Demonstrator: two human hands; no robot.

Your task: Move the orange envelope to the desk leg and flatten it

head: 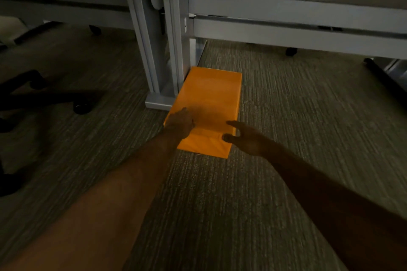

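Note:
The orange envelope (pixel 209 99) lies on the carpet, its long left edge against the foot of the grey metal desk leg (pixel 160 50). My left hand (pixel 179 122) rests knuckles-up on the envelope's near left part, fingers curled under so I cannot see them. My right hand (pixel 244 137) sits at the envelope's near right corner with fingers spread, thumb on the orange paper. The envelope's near flap area shows a faint crease between my two hands.
Grey striped carpet (pixel 297 116) covers the floor. A black office chair base with castors (pixel 44 97) stands at the left. Grey desk crossbars (pixel 286 26) run along the back right, with another castor (pixel 291 51) beneath them.

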